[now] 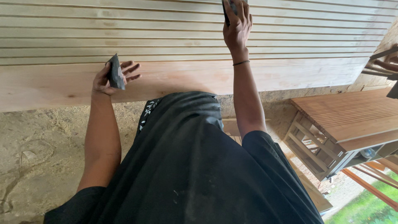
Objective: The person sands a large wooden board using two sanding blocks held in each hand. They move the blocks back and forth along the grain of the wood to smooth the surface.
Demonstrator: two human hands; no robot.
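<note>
The left hand [114, 78] pinches a dark folded sanding pad [116, 73] between thumb and fingers, the other fingers spread, over the smooth lower edge of a slatted wooden panel [178, 76]. The right hand [237, 25] presses a second dark pad [228, 9], mostly hidden under its closed fingers, against the grooved slats higher up. Another wooden slatted piece [348, 116] stands well apart at right.

Our right hand [237, 25] grips a dark flat tool [227, 8], cut off by the top edge; we can't tell its kind. Our left hand [112, 78] hides the back of a dark grey wedge-shaped block [115, 73]. The pale slatted wooden panel [166, 37] runs off left, top and right. Our black shirt [186, 166] covers its lower edge. The brown slatted wooden furniture piece [348, 120] is clipped at right.
</note>
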